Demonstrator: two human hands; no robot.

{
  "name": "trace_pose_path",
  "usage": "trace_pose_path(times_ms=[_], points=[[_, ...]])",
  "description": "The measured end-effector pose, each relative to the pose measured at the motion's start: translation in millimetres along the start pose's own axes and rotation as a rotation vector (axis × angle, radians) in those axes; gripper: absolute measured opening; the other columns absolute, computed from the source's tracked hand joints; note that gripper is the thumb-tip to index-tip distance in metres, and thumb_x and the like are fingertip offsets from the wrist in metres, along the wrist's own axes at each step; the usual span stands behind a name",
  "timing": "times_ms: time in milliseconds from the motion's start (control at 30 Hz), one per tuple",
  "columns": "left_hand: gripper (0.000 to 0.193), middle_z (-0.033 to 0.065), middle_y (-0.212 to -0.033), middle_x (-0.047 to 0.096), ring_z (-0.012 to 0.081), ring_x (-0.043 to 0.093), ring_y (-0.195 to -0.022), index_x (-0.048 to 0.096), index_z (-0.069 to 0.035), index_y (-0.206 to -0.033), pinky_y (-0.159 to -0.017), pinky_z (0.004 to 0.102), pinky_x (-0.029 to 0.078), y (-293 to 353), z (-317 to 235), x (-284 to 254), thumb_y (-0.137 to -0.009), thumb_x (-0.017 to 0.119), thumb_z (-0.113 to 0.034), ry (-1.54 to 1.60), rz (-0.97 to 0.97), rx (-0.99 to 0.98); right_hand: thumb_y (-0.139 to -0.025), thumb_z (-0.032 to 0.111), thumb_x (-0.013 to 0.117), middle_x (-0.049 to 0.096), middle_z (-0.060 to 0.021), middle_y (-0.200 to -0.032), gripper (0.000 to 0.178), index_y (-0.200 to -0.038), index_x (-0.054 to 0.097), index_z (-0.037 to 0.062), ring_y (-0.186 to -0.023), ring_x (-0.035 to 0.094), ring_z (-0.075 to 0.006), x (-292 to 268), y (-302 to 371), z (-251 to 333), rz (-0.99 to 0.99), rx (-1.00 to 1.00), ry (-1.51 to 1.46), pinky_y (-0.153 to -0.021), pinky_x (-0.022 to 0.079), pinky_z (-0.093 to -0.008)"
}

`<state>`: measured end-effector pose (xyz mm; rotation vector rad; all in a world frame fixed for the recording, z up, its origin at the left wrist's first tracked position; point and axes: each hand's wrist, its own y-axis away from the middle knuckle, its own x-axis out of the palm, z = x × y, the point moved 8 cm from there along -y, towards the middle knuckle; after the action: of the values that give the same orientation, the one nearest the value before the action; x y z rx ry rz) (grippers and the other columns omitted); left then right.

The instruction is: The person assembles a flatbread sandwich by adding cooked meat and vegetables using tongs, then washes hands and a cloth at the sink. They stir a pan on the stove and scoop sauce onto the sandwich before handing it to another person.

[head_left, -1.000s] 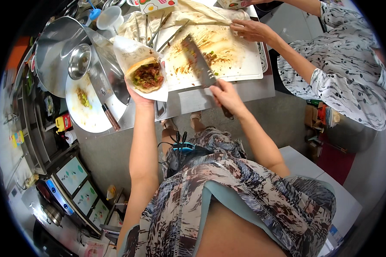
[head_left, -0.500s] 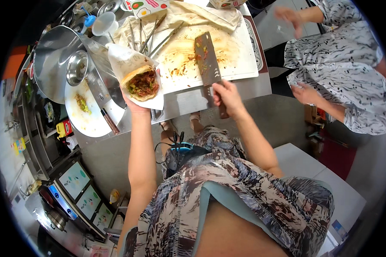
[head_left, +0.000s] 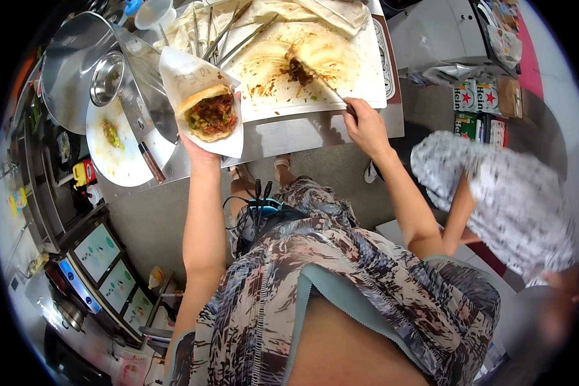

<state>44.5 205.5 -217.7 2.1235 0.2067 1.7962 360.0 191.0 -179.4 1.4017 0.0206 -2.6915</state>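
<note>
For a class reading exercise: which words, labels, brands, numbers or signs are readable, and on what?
Red-starred green-and-white cartons: large lettering, partly readable, not copied here.
Paper sleeve: faint print, too blurred to read.
Yellow-and-red container: label too small to read.

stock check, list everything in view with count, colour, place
Paper sleeve: 1, white, left of centre
Stuffed bun: 1, golden, in sleeve
Cutting board: 1, white, top
Cleaver: 1, dark, at cutting board
Scraps: many, brown, on cutting board
Cloth: 1, cream, behind cutting board
Utensils: several, grey, by cloth
Basin: 1, silver, upper left
Bowl: 1, silver, by basin
Round board: 1, white, left
Knife: 1, brown-handled, on round board
Co-worker: 1, white patterned top, right
Left hand: 1, bare, holding sleeve
Right hand: 1, bare, gripping cleaver
</note>
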Motion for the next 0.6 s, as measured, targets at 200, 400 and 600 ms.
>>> trace_pose_path(times_ms=[200, 400, 600], points=[[0.075, 0.0252, -0.137, 0.040, 0.0457, 0.043, -0.122, 0.034, -0.006, -0.141, -0.109, 0.0604, 0.030, 0, 3, -3, -0.086, 0.051, -0.053, 0.026, 0.023, 0.019, -0.087, 0.013, 0.055, 0.060, -0.0264, -0.103, 0.029, -0.111, 0.055, -0.0046, -0.096, 0.057, -0.0422, 45, 37, 9, -0.174, 0.236, -0.217, -0.084, 0.046, -0.0447], [0.074, 0.0254, -0.137, 0.040, 0.0453, 0.043, -0.122, 0.033, -0.005, -0.142, -0.108, 0.0594, 0.032, 5, -4, -4, -0.087, 0.051, -0.052, -0.014, -0.031, 0.054, -0.089, 0.016, 0.053, 0.061, -0.0274, -0.104, 0.033, -0.113, 0.055, -0.0060, -0.101, 0.059, -0.0381, 66, -5, 48, 0.087, 0.412, -0.488, -0.087, 0.046, -0.0435], [0.078, 0.0345, -0.139, 0.033, 0.0489, 0.045, -0.120, 0.028, -0.004, -0.144, -0.101, 0.0565, 0.042, 18, -11, 1, -0.088, 0.050, -0.054, -0.058, -0.011, 0.104, -0.085, 0.009, 0.056, 0.057, -0.0171, -0.100, 0.043, -0.127, 0.049, 0.0011, -0.091, 0.060, -0.0311, 11, -23, -19, -0.030, 0.096, 0.283, -0.086, 0.048, -0.0447]])
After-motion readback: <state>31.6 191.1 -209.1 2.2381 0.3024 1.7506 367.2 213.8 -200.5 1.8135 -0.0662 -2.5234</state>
